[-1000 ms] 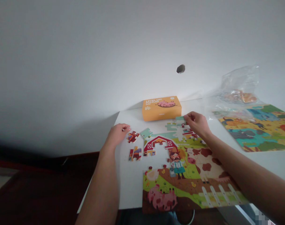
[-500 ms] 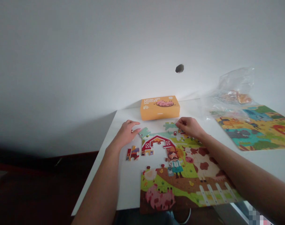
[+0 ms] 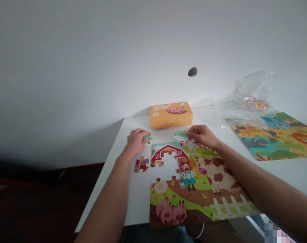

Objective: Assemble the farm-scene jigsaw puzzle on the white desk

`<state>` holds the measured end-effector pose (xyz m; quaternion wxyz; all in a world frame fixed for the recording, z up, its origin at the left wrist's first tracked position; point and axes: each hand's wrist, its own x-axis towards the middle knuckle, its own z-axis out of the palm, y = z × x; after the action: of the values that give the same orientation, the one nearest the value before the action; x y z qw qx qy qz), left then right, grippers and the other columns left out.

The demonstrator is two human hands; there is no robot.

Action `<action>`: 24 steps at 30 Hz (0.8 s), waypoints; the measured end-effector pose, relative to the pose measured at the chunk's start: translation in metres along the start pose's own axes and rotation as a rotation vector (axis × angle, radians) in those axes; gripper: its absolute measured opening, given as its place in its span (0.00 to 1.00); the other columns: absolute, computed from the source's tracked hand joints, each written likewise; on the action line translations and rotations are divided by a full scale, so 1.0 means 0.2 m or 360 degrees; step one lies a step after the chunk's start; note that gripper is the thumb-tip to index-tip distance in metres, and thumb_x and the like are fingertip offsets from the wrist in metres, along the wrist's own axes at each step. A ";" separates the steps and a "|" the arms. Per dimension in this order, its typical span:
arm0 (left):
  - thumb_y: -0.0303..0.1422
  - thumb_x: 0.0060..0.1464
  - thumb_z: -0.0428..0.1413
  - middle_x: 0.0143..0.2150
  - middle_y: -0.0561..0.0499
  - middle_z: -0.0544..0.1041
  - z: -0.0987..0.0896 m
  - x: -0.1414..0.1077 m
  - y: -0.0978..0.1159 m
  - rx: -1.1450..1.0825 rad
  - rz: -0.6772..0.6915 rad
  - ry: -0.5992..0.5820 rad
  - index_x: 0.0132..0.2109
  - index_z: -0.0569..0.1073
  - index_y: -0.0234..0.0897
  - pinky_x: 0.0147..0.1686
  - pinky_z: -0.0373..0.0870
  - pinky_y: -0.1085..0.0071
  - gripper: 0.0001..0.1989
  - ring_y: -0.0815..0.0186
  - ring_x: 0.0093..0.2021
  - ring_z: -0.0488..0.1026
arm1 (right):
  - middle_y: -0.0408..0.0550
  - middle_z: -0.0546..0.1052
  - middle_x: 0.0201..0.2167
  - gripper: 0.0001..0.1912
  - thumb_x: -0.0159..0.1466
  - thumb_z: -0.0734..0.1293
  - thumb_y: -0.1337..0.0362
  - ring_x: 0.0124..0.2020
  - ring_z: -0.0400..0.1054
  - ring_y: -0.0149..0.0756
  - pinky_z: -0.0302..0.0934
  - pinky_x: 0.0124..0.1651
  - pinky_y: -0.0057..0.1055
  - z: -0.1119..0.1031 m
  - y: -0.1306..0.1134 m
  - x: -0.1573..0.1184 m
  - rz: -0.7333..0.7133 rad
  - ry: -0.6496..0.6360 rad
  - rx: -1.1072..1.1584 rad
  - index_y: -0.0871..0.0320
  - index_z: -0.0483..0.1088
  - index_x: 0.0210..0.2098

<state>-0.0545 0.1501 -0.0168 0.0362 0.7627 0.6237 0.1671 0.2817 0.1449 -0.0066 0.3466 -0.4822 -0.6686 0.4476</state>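
Note:
A farm puzzle [image 3: 204,189] with a barn, farmer, cow and pig lies partly assembled, with a gap below the barn roof. My left hand [image 3: 138,138] has its fingers closed on a light green puzzle piece [image 3: 148,138] at the upper left of the puzzle. My right hand [image 3: 200,133] pinches the edge of a pale green and blue piece section [image 3: 180,135] above the barn's right side. Left of the barn, a few joined loose pieces [image 3: 141,164] rest on the white table.
An orange puzzle box [image 3: 171,115] stands behind the hands, near the wall. A clear plastic bag [image 3: 254,91] lies at the back right, partly over an animal puzzle [image 3: 277,136]. The white table's left edge [image 3: 100,175] runs beside my left forearm.
My left hand has shifted slightly left and closed over the green piece, which has moved away from the barn's upper left corner. My right hand has moved slightly left.

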 end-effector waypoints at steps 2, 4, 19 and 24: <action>0.32 0.58 0.54 0.52 0.48 0.74 0.00 0.00 0.03 -0.0104 0.0144 0.0055 0.50 0.78 0.45 0.57 0.63 0.57 0.14 0.56 0.53 0.67 | 0.44 0.74 0.23 0.16 0.57 0.68 0.51 0.21 0.60 0.28 0.53 0.25 0.26 -0.02 0.00 0.01 -0.0070 0.0250 0.0065 0.60 0.70 0.28; 0.37 0.58 0.57 0.54 0.48 0.74 -0.01 -0.02 0.09 -0.0220 0.0364 0.0054 0.50 0.78 0.44 0.59 0.61 0.57 0.14 0.56 0.55 0.66 | 0.43 0.73 0.22 0.15 0.56 0.68 0.52 0.23 0.62 0.29 0.54 0.27 0.27 -0.06 0.00 0.03 -0.0117 0.0508 0.0129 0.60 0.69 0.27; 0.42 0.50 0.64 0.62 0.50 0.70 0.00 -0.07 0.30 -0.0371 0.0855 -0.0469 0.54 0.76 0.51 0.63 0.54 0.52 0.23 0.51 0.63 0.59 | 0.44 0.73 0.16 0.08 0.54 0.69 0.61 0.19 0.66 0.30 0.59 0.23 0.24 -0.12 0.09 0.06 0.0313 0.0215 -0.0211 0.61 0.71 0.28; 0.43 0.55 0.60 0.55 0.45 0.76 0.09 -0.07 0.39 -0.0677 0.0598 -0.0093 0.62 0.68 0.43 0.60 0.60 0.55 0.29 0.55 0.57 0.68 | 0.43 0.75 0.21 0.16 0.60 0.66 0.51 0.17 0.61 0.27 0.55 0.22 0.24 -0.06 0.00 0.03 0.0088 0.0095 -0.0101 0.60 0.70 0.34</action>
<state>0.0219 0.1219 -0.0156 0.1818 0.8447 0.4212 0.2758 0.2899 0.1530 -0.0023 0.3383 -0.5244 -0.6582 0.4211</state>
